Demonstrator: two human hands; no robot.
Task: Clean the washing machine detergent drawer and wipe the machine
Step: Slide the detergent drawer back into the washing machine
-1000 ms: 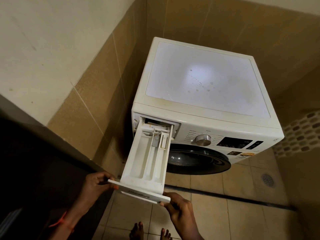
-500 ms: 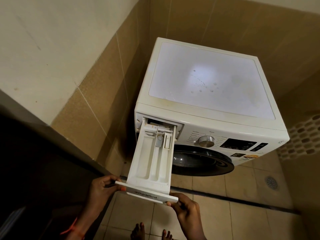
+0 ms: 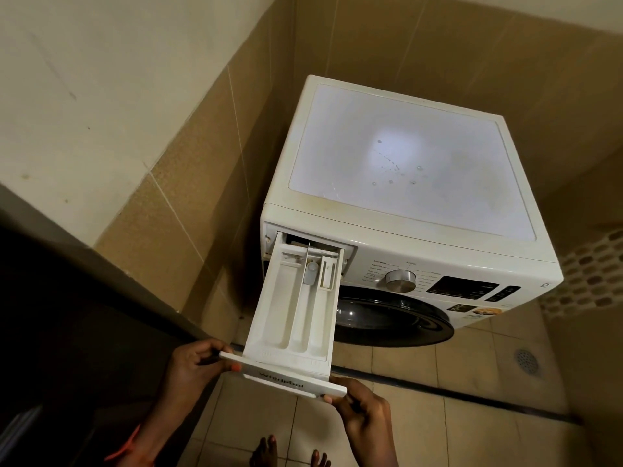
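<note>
A white front-loading washing machine (image 3: 401,156) stands in a tiled corner, its flat top dusty with a few spots. Its white detergent drawer (image 3: 293,311) is pulled far out from the upper left of the front panel, showing three long compartments and a grey cap near the back. My left hand (image 3: 195,365) grips the left end of the drawer's front plate. My right hand (image 3: 362,411) grips the right end of that plate. The drawer's rear still sits in its slot (image 3: 313,244).
A silver dial (image 3: 400,280) and dark display (image 3: 462,286) sit on the control panel above the dark round door (image 3: 387,318). A dark ledge (image 3: 84,315) runs along the left. A floor drain (image 3: 526,360) lies at right. Bare toes (image 3: 290,453) show on the floor tiles.
The drawer has slid slightly further out toward me, with both hands staying on the front plate. The view shifted a little, moving the machine rightward in frame.
</note>
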